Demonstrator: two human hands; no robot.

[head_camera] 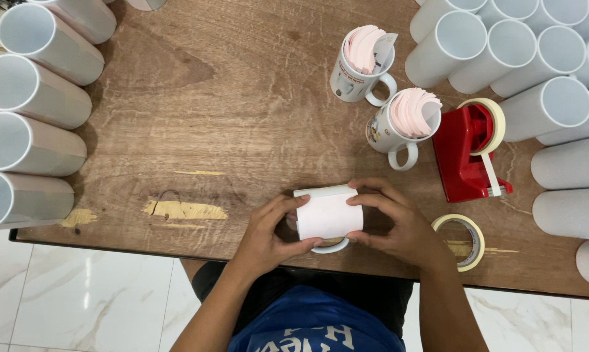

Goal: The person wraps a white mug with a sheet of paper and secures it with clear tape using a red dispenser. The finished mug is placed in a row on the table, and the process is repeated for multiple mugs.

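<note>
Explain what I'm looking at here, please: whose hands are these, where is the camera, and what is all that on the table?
There is no machine here. One camera sits on a person's head and looks down at their own two bare hands. The left hand and right hand together hold a white mug lying on its side, with white paper around it. On the wooden table stand two mugs stuffed with pink paper slips, a red tape dispenser, a loose tape roll, and many white tubes along both sides.

Bare forearms, no sleeves; blue shirt, white print; dark shorts.
</note>
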